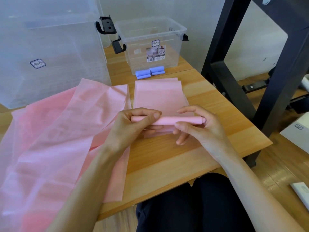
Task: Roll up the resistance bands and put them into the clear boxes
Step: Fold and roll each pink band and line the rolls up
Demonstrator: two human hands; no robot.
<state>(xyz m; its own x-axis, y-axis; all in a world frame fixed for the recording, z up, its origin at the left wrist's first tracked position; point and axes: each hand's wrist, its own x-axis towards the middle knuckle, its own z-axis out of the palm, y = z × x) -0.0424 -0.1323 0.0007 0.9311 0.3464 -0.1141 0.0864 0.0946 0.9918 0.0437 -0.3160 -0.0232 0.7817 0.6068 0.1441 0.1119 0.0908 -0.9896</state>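
Band point(168, 120): pink, part-rolled tube | left hand point(133, 124), right hand point(199, 126) pinch ends

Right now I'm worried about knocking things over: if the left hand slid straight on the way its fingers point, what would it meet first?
Probably the right hand gripping the pink roll's other end; the left hand points rightward along it.

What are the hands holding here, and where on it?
Both grip the rolled part of a pink resistance band: the left hand round its left end, the right hand round its right end.
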